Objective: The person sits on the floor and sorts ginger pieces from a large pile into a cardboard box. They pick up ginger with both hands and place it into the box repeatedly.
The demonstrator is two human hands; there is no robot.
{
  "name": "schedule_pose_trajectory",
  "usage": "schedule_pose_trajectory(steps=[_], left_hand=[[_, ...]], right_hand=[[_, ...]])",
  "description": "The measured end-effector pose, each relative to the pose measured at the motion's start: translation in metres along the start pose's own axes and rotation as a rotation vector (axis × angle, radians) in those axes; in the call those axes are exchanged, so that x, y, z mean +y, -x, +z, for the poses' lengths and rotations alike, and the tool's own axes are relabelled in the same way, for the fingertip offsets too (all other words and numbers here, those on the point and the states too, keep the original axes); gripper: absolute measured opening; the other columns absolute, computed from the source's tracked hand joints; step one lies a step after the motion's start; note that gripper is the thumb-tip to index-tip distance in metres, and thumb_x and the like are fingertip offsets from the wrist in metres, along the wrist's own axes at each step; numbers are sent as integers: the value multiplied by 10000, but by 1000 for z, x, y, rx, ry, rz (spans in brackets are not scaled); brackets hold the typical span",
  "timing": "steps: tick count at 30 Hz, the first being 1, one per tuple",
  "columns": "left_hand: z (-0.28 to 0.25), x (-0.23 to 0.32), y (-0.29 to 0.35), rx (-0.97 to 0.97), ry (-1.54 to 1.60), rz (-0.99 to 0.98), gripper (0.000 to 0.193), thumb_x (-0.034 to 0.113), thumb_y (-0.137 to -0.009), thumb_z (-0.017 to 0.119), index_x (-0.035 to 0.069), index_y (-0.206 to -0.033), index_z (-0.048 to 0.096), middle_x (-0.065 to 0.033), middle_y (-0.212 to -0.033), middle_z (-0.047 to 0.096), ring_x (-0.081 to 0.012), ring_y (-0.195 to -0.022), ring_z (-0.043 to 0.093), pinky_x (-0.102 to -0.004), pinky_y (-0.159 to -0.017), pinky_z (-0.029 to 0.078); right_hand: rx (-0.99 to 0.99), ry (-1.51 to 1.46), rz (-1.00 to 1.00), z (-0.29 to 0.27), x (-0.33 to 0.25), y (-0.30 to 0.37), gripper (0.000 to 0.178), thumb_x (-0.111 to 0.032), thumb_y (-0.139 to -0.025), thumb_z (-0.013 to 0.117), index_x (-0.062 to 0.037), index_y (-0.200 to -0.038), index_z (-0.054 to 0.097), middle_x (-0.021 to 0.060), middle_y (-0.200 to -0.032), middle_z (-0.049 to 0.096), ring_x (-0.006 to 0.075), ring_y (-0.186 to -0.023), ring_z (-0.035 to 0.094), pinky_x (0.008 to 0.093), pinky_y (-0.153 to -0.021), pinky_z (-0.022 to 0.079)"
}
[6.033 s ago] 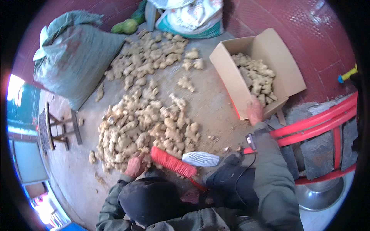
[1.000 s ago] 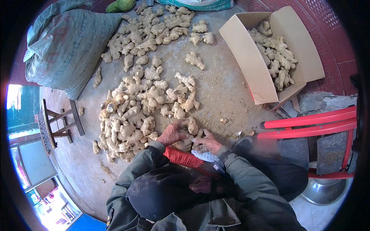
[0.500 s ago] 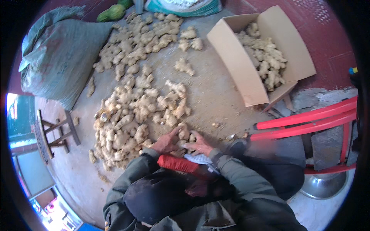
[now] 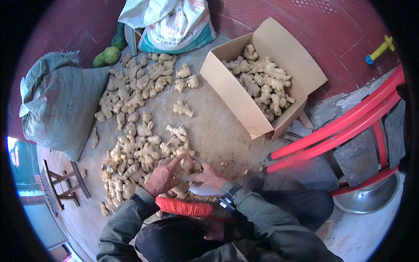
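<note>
Between my two hands, over the near edge of the pile, is a knobbly piece of ginger (image 4: 187, 164). My left hand (image 4: 160, 178) grips it from the left with bent fingers. On its other side my right hand (image 4: 208, 176) closes on it, thumb and fingers toward the root. A pale cloth-like thing (image 4: 204, 189) shows under my right hand; I cannot tell whether it is held. Just below my hands lies a brush with red bristles (image 4: 184, 207), near my lap. Loose ginger roots (image 4: 131, 161) spread beside my left hand.
An open cardboard box (image 4: 238, 96) of ginger stands at the far right. A full woven sack (image 4: 65, 105) leans at left, with a small wooden stool (image 4: 65, 183) nearer. A white sack (image 4: 176, 28) and green gourds (image 4: 107, 56) stand behind. Red chair tubes (image 4: 336, 131) curve at right above a metal basin (image 4: 366, 196).
The view has tilted up and shifted right, showing more of the wall and white sack. My hands still hold a ginger piece together, now raised a little toward the pile.
</note>
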State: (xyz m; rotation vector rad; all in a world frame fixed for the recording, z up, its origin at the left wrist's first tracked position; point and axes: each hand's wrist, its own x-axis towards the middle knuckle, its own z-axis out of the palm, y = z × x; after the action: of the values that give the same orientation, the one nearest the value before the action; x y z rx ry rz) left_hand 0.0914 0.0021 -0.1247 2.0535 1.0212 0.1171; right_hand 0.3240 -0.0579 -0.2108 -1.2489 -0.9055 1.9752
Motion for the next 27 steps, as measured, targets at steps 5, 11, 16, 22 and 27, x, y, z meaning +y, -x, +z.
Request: schedule_pose_trajectory(steps=[5,11,16,22,27], left_hand=[[-63,94,-88,204,-176,324,868,231,-825,833,105,-1587,437,-200,-1229,639,-398,-1080,650,-507,-956,546],[-107,168,-151,490,393,376,764,18,-914,766,68,-1605,442,-137,-1491,565,-270,-1318,579,-408,-1028,563],[-110,96,-86,412,294,148,680,26,-930,724,31,-1563,476,-110,-1425,587,-211,-1237,614,-372,-971,564],[-30,-46,43,57,146,-291,222,94,-906,752,9,-1103,695,-18,-874,693,-115,-878,627,-339,-793,545],[57,-82,141,174,250,-434,466,133,-878,782,-21,-1300,660,-123,-1037,742,-197,-964,696,-369,-871,576]], right_hand=[[180,-12,-304,-58,-120,31,821,-183,-858,897,-112,-1557,471,55,-1124,680,147,-916,687,296,-709,591],[612,-177,-590,-159,-224,63,431,-214,-986,749,-84,-1342,543,96,-1152,651,233,-960,718,406,-762,673],[959,-505,-527,-206,-211,54,360,-210,-1012,727,-15,-1272,571,140,-1176,677,308,-1051,729,463,-907,645],[524,-55,-315,-162,-136,40,212,-146,-986,727,-36,-1155,662,63,-1011,697,193,-810,714,365,-668,638],[528,360,69,-107,-27,-3,406,-228,-879,821,0,-1177,665,104,-958,735,209,-810,730,344,-598,602]])
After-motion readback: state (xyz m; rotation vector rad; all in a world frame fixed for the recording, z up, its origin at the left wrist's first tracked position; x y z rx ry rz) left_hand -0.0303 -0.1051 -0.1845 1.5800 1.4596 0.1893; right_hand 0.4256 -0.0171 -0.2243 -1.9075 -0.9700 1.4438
